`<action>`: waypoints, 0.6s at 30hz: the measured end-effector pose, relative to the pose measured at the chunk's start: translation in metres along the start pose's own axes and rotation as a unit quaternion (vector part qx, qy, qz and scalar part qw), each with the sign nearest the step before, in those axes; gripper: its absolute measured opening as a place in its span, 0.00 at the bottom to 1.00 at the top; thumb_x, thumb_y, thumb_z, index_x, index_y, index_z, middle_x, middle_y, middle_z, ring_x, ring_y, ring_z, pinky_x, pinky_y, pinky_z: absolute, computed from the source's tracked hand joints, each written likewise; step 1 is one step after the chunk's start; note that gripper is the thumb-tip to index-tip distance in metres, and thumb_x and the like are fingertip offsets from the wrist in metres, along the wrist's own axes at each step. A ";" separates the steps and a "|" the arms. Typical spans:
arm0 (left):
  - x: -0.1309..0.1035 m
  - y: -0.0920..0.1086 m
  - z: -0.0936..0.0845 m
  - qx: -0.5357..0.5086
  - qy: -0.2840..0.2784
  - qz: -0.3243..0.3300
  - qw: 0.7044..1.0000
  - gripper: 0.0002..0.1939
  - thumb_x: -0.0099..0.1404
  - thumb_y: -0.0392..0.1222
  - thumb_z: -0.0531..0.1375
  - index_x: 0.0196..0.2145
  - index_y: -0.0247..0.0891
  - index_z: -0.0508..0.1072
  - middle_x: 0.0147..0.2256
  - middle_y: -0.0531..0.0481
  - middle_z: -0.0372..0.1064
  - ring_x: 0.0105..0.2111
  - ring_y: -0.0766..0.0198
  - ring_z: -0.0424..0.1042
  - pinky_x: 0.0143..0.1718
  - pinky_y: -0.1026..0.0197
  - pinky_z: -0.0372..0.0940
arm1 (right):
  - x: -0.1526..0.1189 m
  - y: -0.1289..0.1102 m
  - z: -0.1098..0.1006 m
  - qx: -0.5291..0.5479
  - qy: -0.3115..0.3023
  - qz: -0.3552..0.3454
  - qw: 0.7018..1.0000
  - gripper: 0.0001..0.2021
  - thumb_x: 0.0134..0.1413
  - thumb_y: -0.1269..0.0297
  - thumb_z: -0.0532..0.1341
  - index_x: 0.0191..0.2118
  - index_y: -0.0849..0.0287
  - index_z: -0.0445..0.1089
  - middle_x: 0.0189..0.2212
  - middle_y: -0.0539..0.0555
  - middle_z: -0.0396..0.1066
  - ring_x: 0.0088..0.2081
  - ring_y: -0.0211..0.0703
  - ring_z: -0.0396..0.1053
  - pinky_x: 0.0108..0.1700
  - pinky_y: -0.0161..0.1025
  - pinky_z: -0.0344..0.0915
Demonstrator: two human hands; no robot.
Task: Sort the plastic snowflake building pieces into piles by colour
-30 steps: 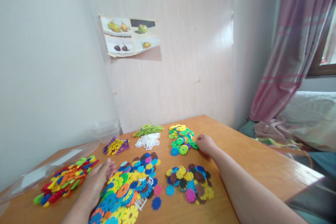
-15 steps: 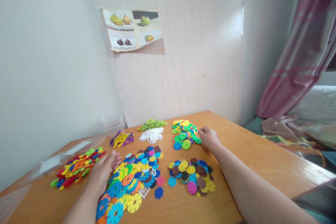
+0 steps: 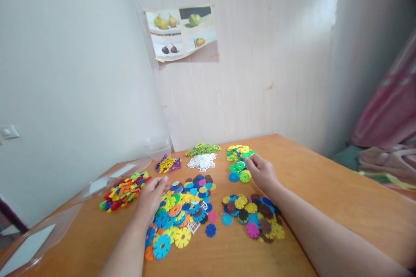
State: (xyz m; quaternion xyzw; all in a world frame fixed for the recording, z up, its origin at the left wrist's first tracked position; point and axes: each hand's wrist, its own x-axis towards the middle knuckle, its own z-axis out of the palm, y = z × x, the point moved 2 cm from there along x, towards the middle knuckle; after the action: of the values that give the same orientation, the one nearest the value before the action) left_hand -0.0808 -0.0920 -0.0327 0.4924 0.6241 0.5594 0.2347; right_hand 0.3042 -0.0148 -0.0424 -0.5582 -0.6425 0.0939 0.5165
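Observation:
My left hand (image 3: 153, 195) is closed, with its fingers curled at the left edge of a large heap of slotted snowflake discs (image 3: 182, 207) in blue, yellow, orange and other colours. Whatever lies inside those fingers is hidden. At the far right heap of green and yellow snowflake discs (image 3: 238, 171), my right hand (image 3: 263, 173) pinches at a green snowflake disc (image 3: 249, 153). Nearer to me, below that hand, lies another heap of brown, yellow, blue and pink discs (image 3: 253, 216). A white lattice piece (image 3: 193, 227) rests by the large heap.
Left of my left hand is a pile of red, orange and green pieces (image 3: 126, 190). Behind are purple-yellow pieces (image 3: 168, 163), white pieces (image 3: 202, 162) and green pieces (image 3: 203, 149). Clear plastic bags (image 3: 69, 216) and a clear tub (image 3: 159, 147) stand along the table's left side.
The view has turned left, so everything appears further right. My right hand has shifted toward the back of its heap, where a gap now shows between discs. My left hand's fingers have curled in more.

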 end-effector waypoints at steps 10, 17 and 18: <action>-0.024 0.035 0.022 0.114 -0.076 0.055 0.989 0.22 0.61 0.59 0.60 0.40 0.37 0.76 0.39 0.47 0.78 0.43 0.54 0.75 0.47 0.58 0.66 | -0.008 -0.010 0.012 0.026 -0.020 -0.030 0.999 0.25 0.63 0.44 0.50 0.21 0.57 0.56 0.17 0.46 0.56 0.22 0.35 0.56 0.27 0.34 0.49; -0.018 0.030 0.016 0.138 -0.065 0.062 0.986 0.21 0.61 0.59 0.59 0.38 0.37 0.77 0.38 0.47 0.78 0.41 0.54 0.75 0.45 0.57 0.66 | 0.002 0.011 -0.013 -0.035 0.012 -0.004 0.999 0.25 0.63 0.44 0.49 0.22 0.56 0.59 0.17 0.47 0.57 0.23 0.36 0.56 0.26 0.35 0.47; -0.017 0.029 0.015 0.139 -0.061 0.063 0.986 0.22 0.61 0.59 0.58 0.39 0.37 0.77 0.38 0.47 0.78 0.41 0.54 0.75 0.45 0.56 0.66 | 0.004 0.015 -0.017 -0.047 0.008 0.000 0.999 0.25 0.63 0.44 0.49 0.22 0.56 0.59 0.17 0.47 0.58 0.23 0.36 0.57 0.26 0.35 0.47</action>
State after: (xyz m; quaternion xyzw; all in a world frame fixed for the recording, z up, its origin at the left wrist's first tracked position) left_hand -0.0513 -0.1033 -0.0136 0.5916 0.6483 0.4496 0.1660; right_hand 0.3273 -0.0143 -0.0432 -0.5825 -0.6419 0.0592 0.4951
